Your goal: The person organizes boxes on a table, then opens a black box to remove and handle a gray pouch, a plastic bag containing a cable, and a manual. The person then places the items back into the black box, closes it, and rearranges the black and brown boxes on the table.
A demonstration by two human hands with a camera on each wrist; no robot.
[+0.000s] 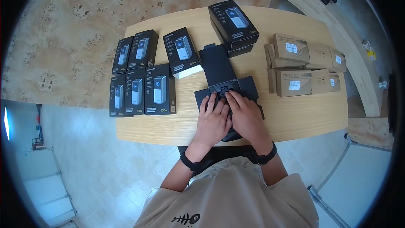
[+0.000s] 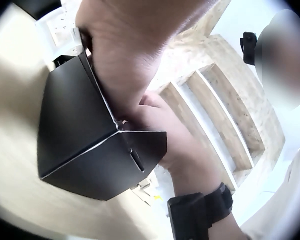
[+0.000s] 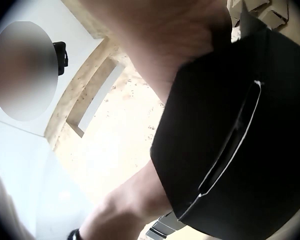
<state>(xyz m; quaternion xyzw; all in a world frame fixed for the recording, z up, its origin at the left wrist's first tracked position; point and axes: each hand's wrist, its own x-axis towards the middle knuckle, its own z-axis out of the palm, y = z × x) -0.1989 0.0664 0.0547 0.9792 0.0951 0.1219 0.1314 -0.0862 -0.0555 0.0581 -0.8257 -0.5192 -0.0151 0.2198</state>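
Head view: high above open black box (image 1: pixel 248 88), looking down. Wrist views: low, close beside box, tilted up. All three share box.

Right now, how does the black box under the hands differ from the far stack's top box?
The open box has its flaps spread; the stacked box is closed. The open box shows plain black panels; the stacked box bears a printed device picture. The left hand and right hand partly cover the open box; neither touches the stacked box. Both are black.
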